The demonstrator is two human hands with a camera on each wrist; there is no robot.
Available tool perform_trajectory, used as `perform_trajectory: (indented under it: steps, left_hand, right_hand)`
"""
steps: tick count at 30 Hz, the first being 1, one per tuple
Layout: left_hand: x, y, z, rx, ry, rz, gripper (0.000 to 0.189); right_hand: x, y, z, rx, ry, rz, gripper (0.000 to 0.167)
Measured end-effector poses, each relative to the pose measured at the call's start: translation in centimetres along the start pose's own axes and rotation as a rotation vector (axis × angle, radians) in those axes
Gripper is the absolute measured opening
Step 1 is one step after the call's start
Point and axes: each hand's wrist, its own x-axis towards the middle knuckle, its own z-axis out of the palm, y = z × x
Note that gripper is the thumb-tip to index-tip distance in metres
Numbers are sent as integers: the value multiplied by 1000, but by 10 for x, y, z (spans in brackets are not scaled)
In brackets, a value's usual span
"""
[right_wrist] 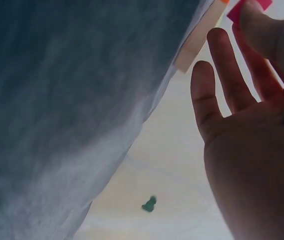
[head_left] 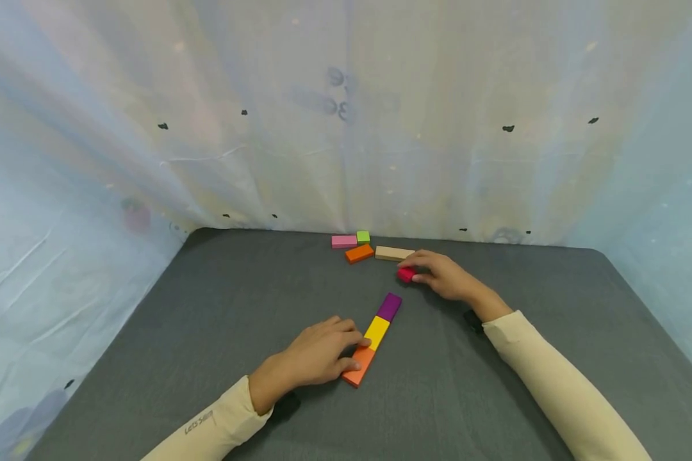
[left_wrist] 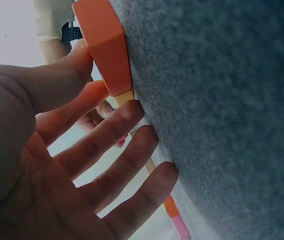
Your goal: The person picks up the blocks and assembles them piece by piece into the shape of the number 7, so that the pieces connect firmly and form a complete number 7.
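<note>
An orange block, a yellow block and a purple block lie end to end in a slanting row on the dark table. My left hand rests its thumb and index finger on the row, around the orange block and its joint with the yellow one. In the left wrist view the other fingers spread loosely beside the orange block. Farther off, my right hand pinches a small red block between thumb and fingers. The right wrist view cuts this red block at its top edge.
Just beyond the right hand lies a plain wooden block. Left of it are a darker orange block, a pink block and a green block, near the table's far edge. A pale curtain hangs behind the table.
</note>
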Motion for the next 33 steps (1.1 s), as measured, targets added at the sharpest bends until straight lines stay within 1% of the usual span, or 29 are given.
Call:
perform_trajectory:
  steps: [7,13,18,25,33]
  left_hand:
    - [2,1,2,7,-7,-1,39]
    - [3,1,1,11,8,2,39]
    - [2,1,1,7,9,3,39]
    - [2,-1,0,9,24,10,38]
    - [1,-1,-1,4,7,0,38]
  right_hand:
    - [0,-6,5,23,-60,-20,36]
    - [0,-9,7,12,-71,-44,35]
    - [0,-11,7,7,-88,-49,34]
    - [3,-13,6,-1,-79,-54,34]
    - [10,-15,10,-19,-94,-76,33]
